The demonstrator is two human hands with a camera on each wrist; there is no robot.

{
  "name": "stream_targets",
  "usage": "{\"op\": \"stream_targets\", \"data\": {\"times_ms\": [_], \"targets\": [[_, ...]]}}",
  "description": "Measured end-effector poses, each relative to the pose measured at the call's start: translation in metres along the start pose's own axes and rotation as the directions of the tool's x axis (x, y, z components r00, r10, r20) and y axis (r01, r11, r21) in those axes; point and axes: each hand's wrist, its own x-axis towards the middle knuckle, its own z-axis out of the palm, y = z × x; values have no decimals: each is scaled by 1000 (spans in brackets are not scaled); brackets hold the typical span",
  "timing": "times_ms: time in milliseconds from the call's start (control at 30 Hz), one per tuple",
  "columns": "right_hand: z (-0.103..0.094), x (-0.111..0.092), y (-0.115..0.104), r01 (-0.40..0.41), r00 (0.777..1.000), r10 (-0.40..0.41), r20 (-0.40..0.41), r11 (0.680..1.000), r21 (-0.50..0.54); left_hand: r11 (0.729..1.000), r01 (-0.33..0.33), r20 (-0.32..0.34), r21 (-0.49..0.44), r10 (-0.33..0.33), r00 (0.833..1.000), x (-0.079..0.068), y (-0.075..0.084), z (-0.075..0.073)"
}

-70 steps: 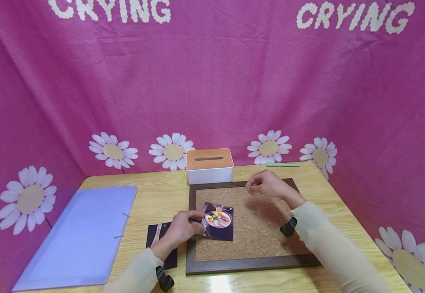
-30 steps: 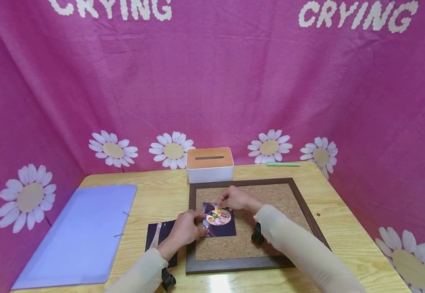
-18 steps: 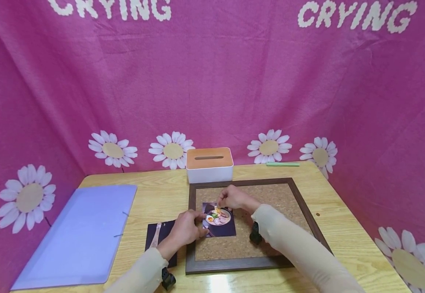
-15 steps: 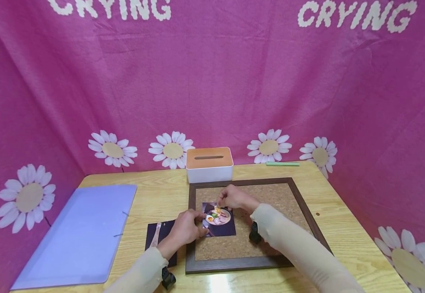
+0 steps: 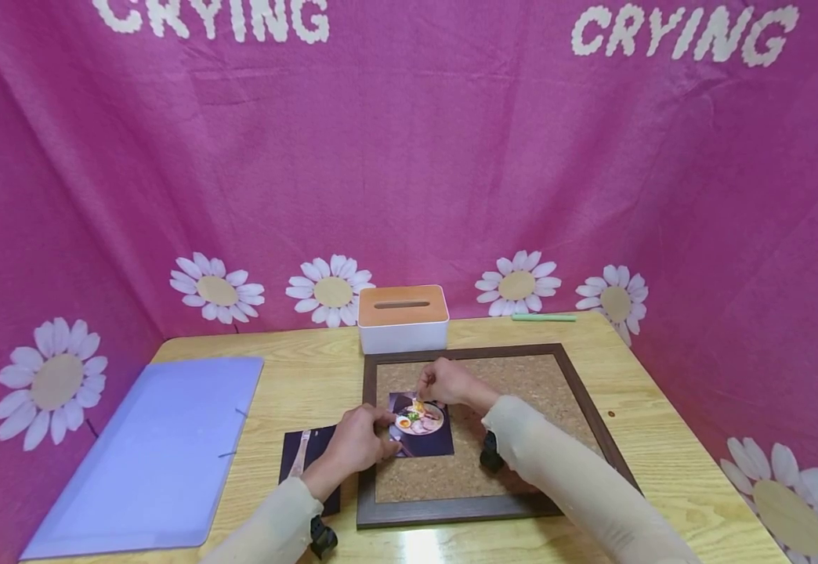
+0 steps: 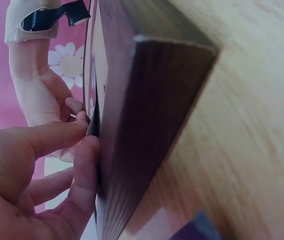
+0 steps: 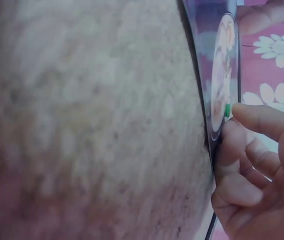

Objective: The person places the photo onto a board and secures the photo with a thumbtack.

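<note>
A photo print of a ramen bowl [image 5: 426,445] lies on the left part of a dark-framed corkboard [image 5: 515,462]. My left hand [image 5: 354,442] pinches the print's left edge; in the left wrist view, thumb and index finger meet at the thin card beside the frame. At the print's top edge, my right hand [image 5: 450,384] has thumb and fingers drawn together. The right wrist view shows a small green thing [image 7: 227,110], apparently a push pin's head, at the thumb tip, pinched against the print. The pin's point is hidden.
A second dark print [image 5: 294,450] lies left of the board, partly beneath my left forearm. Farther left is a lilac folder [image 5: 148,454]. Behind the board stands a white tissue box [image 5: 403,337] with a wooden lid, and a green pen-like stick [image 5: 544,317] lies at the back right.
My right hand has come left and down from above the board to the print's top edge. The print has shifted slightly and lies straighter. Over the last second both hands hold nearly still.
</note>
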Motion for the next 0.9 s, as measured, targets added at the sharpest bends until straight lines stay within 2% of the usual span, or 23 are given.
{"op": "stream_targets", "data": {"times_ms": [167, 333, 600, 900], "targets": [[-7, -7, 5, 112, 994, -112, -16, 993, 35, 998, -10, 21, -54, 11, 1000, -1, -2, -5], [-20, -17, 10, 133, 990, -129, -56, 989, 63, 986, 9, 28, -168, -4, 1000, -2, -4, -16], [-42, -36, 23, 166, 981, -156, -115, 983, 81, 963, 94, -45, -254, -109, 993, -7, -9, -40], [-62, -55, 40, 174, 967, -162, -195, 984, 44, 951, 116, -122, -286, -156, 980, -19, -19, -55]]}}
